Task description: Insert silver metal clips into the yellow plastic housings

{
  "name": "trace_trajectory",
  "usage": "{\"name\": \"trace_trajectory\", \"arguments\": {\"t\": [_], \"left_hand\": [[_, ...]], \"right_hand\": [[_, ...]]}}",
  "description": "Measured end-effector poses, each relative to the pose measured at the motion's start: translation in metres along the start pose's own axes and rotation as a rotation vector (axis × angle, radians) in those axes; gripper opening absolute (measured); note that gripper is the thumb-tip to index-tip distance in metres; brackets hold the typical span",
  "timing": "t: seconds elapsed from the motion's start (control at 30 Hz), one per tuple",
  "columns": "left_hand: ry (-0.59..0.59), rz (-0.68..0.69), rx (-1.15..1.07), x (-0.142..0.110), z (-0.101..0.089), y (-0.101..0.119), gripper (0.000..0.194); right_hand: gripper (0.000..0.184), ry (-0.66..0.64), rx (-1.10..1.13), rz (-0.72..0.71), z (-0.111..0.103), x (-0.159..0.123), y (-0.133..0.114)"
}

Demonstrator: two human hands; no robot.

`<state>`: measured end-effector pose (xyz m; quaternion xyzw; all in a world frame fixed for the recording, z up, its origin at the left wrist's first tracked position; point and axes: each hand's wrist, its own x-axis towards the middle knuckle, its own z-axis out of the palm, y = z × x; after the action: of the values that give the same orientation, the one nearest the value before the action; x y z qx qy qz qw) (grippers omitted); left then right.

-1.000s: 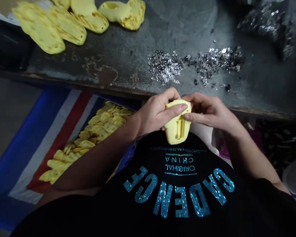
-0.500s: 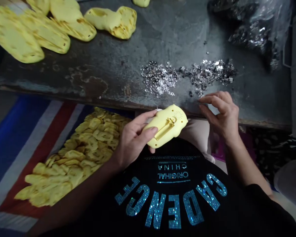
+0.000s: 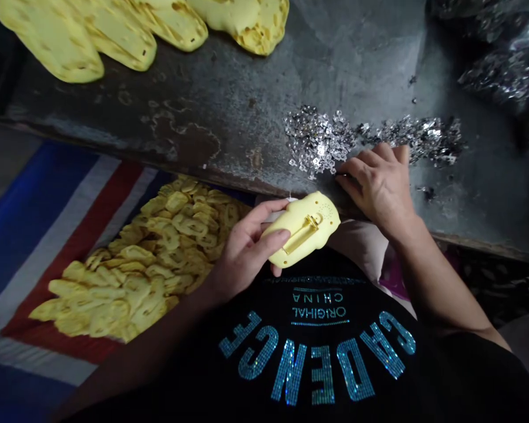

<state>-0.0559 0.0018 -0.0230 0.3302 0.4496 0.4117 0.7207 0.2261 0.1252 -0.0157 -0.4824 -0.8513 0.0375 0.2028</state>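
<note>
Scuffed metal workbench (image 3: 211,123) edge runs just beyond a yellow plastic shell (image 3: 302,229), held firmly in the curled fingers of the left hand (image 3: 242,252). The right hand (image 3: 379,188) lies open, palm down on the bench, just beside silver sequins (image 3: 321,141).

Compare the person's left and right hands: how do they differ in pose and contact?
The left hand curls around a yellow plastic casing, while the right hand holds nothing. The left hand is off the worn grey bench; the right hand rests on it, beside silver sequins. Both hands are bare.
</note>
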Motion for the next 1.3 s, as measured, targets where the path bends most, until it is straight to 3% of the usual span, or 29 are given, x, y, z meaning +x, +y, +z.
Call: {"name": "trace_trajectory", "arguments": {"t": [0.2, 0.4, 0.63, 0.93, 1.13, 1.3], "left_hand": [[0.017, -0.013, 0.038, 0.002, 0.011, 0.005, 0.061], [-0.051, -0.005, 0.032, -0.002, 0.031, 0.013, 0.066], [-0.094, -0.024, 0.125, -0.009, 0.054, 0.019, 0.065], [-0.098, -0.007, 0.179, -0.014, 0.057, 0.006, 0.046], [-0.078, -0.004, 0.193, -0.014, 0.069, 0.010, 0.041], [-0.105, -0.012, 0.194, -0.014, 0.076, 0.015, 0.038]], "right_hand": [[0.023, 0.012, 0.176, 0.089, -0.018, 0.002, -0.009], [0.019, -0.060, 0.851, 0.286, -0.054, -0.043, -0.050], [0.010, 0.072, 0.621, 0.141, -0.057, -0.079, -0.066], [0.009, -0.005, 0.418, 0.114, -0.073, -0.101, -0.061], [0.022, -0.069, 0.688, 0.249, -0.078, -0.098, -0.059], [0.021, 0.002, 0.794, 0.311, -0.070, -0.091, -0.060]]}}
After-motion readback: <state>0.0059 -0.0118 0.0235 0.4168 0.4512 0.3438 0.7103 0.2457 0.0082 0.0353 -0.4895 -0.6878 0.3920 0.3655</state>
